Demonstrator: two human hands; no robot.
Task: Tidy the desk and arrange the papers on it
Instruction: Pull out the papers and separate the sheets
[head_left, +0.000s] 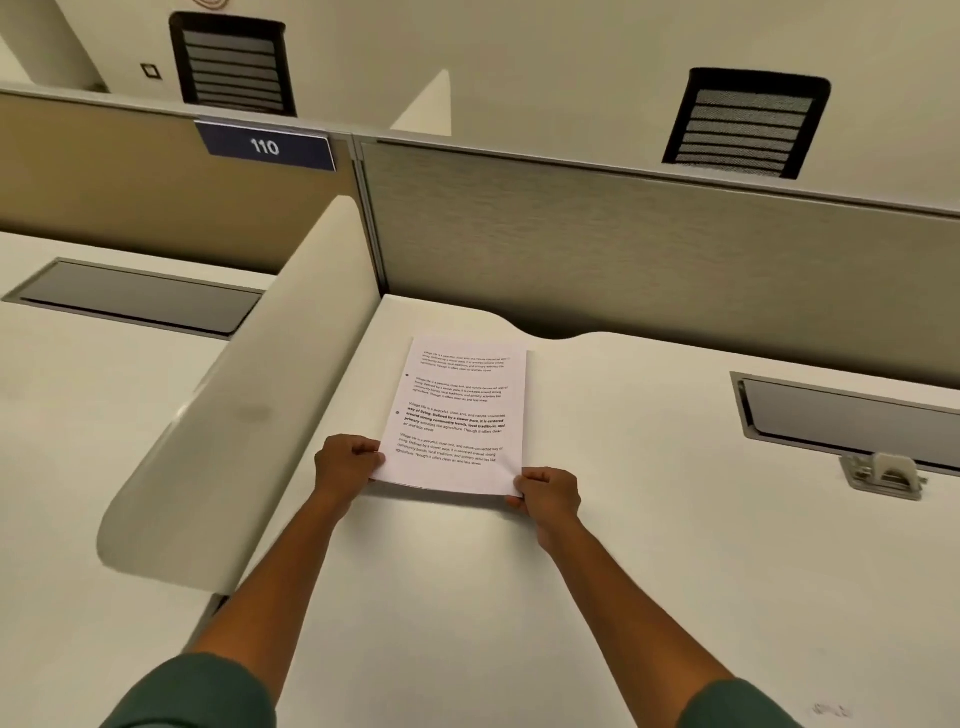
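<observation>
Right now I see both hands at the near edge of a stack of printed papers (460, 415) that lies flat on the white desk (623, 571), toward its far left corner, just beside the curved side divider (249, 395); the left hand (347, 464) has its fingers curled together and pinches the stack's near left corner, thumb on top of the sheet; the right hand (548, 493) pinches the near right corner in the same way, fingers folded under and thumb against the edge; the top sheet carries four blocks of black text, one partly in bold, with two small dots down its left margin; the stack sits slightly turned, its far end leaning right; behind it the desk edge dips in a shallow cutout below the grey partition panel (649, 249); a navy plate reading 110 (266, 147) hangs on the tan panel to the left; a metal cable tray (852, 415) is set into the desk at right, well apart from the papers; two black mesh chair backs (748, 124) rise beyond the partition; green sleeves (197, 696) cover my upper arms.
</observation>
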